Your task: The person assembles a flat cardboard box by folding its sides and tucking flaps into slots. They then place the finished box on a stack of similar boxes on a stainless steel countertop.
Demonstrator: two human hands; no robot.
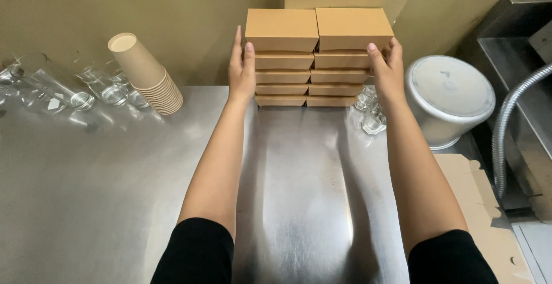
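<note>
Two stacks of brown cardboard boxes stand side by side against the back wall on a steel counter (299, 192). The left stack (282, 59) and the right stack (345, 54) each hold several closed boxes. My left hand (241, 68) lies flat against the left side of the left stack, fingers straight and pointing away from me. Pressed against the right side of the right stack is my right hand (386, 68), its thumb on the front edge. Both stacks are squeezed between my palms.
A tilted stack of brown paper cups (146, 74) lies at the back left, beside clear plastic cups (69, 91). More clear plastic (371, 114) sits right of the boxes. A round white lidded container (448, 97), flat cardboard (480, 197) and a metal hose (512, 123) are at right.
</note>
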